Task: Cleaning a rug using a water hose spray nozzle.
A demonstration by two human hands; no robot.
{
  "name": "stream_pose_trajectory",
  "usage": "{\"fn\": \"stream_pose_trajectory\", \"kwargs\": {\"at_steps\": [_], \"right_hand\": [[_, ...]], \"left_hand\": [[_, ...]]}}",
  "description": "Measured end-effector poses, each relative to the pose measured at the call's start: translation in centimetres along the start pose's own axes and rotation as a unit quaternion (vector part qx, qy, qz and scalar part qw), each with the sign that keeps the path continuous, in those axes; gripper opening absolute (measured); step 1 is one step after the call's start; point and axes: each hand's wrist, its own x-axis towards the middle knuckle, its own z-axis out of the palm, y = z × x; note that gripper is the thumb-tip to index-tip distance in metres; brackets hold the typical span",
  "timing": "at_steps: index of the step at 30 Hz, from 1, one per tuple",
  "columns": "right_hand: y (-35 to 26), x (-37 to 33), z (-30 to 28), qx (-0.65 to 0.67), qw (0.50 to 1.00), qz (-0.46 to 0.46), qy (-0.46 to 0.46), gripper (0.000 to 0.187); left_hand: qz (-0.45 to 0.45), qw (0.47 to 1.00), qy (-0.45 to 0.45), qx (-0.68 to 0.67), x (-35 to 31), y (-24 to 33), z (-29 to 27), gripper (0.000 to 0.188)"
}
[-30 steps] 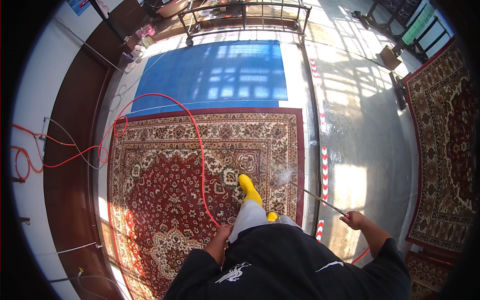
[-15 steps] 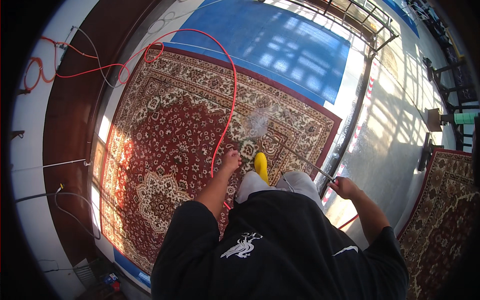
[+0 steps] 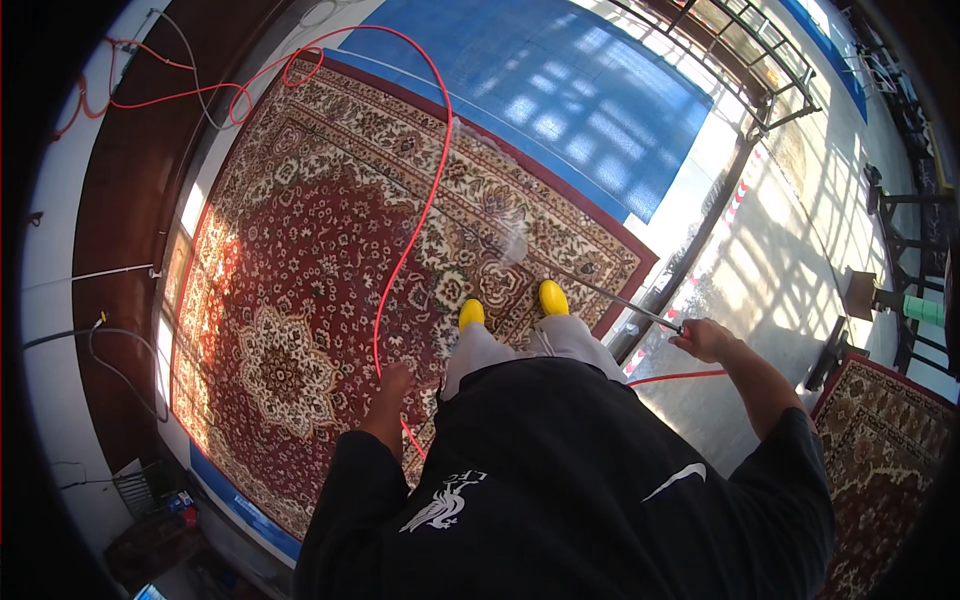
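My right hand (image 3: 705, 341) is closed round the handle of a thin metal spray wand (image 3: 625, 301). The wand slants down to the left, and a pale mist (image 3: 513, 243) hangs over the carpet beyond its tip. Under me lies a large red and cream patterned carpet (image 3: 310, 235). My left hand (image 3: 396, 379) is low beside my left leg, over a red hose (image 3: 432, 200); its fingers are blurred, and I cannot tell whether it touches the hose. Two yellow boots (image 3: 553, 297) stand on the carpet's border.
A blue mat (image 3: 600, 110) lies beyond the carpet, with a dark metal rack (image 3: 745, 50) at the far right. Another patterned carpet (image 3: 885, 430) is at the right. Hoses hang along the brown and white wall (image 3: 125, 230) at the left.
My left hand has moved left and down, toward the hose. My right hand has shifted right and slightly up with the wand. A second boot has come into view, and the mist continues.
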Motion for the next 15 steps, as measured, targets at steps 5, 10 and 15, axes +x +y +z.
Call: {"fn": "stream_pose_trajectory", "kwargs": {"at_steps": [5,10,15], "right_hand": [[10.2,-4.1,-3.7,-0.023,0.995,0.082,-0.047,0.041],[18.1,-3.7,-6.5,-0.092,0.989,0.101,-0.059,0.041],[19.9,-1.4,-9.4,-0.072,0.992,0.103,-0.019,0.039]], "left_hand": [[0.022,0.996,0.048,0.078,-6.7,3.4,12.2,0.032],[0.071,0.989,0.015,0.13,-7.4,2.4,17.0,0.032],[0.082,0.995,-0.013,0.052,-9.1,4.6,18.7,0.039]]}}
